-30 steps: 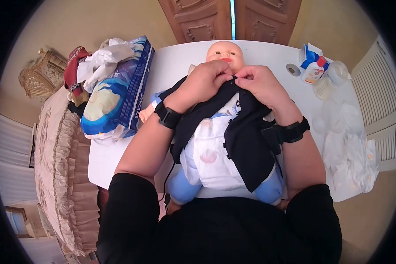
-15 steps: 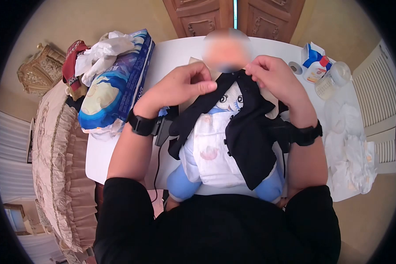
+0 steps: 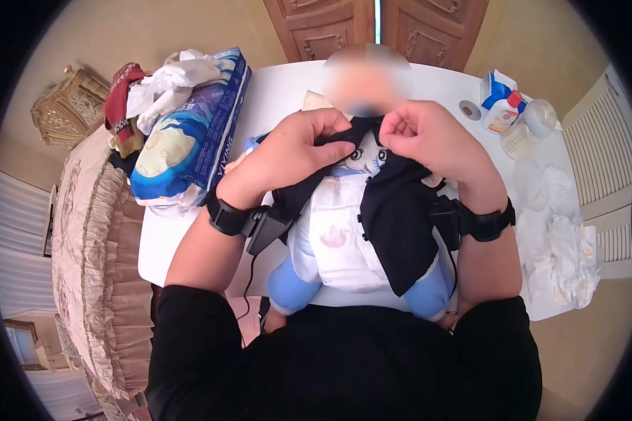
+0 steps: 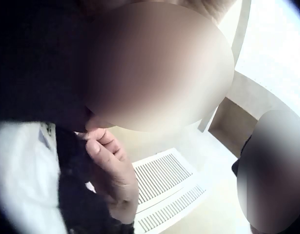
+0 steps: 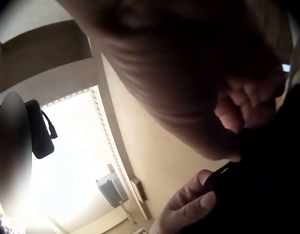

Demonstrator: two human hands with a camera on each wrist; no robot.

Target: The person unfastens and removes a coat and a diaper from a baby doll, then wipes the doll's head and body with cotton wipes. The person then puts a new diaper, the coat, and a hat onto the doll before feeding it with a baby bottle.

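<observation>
A doll [image 3: 287, 286] in blue clothes and a white diaper [image 3: 338, 242] lies face up on the white table. Over its upper body is a black button-up top [image 3: 400, 231], its front parted below the collar so the printed face on the shirt [image 3: 365, 160] shows. My left hand [image 3: 295, 147] pinches the left front edge near the collar between thumb and fingers. Opposite it, close under the doll's blurred head [image 3: 366, 78], my right hand [image 3: 428, 137] pinches the other edge. The right wrist view shows the left thumb and fingers [image 5: 186, 207] on the black cloth.
At the left lies a diaper pack [image 3: 189, 137] with white cloth [image 3: 165, 91] and a red knit piece [image 3: 121, 98] on top. A tape roll [image 3: 470, 110], a lotion bottle [image 3: 502, 114], a baby bottle [image 3: 519, 139] and crumpled plastic [image 3: 558, 259] line the right side of the table [image 3: 274, 91].
Both hands were together at the collar. The left hand drew back leftward off the cloth, then came in again to its edge. The right hand shifted slightly lower.
</observation>
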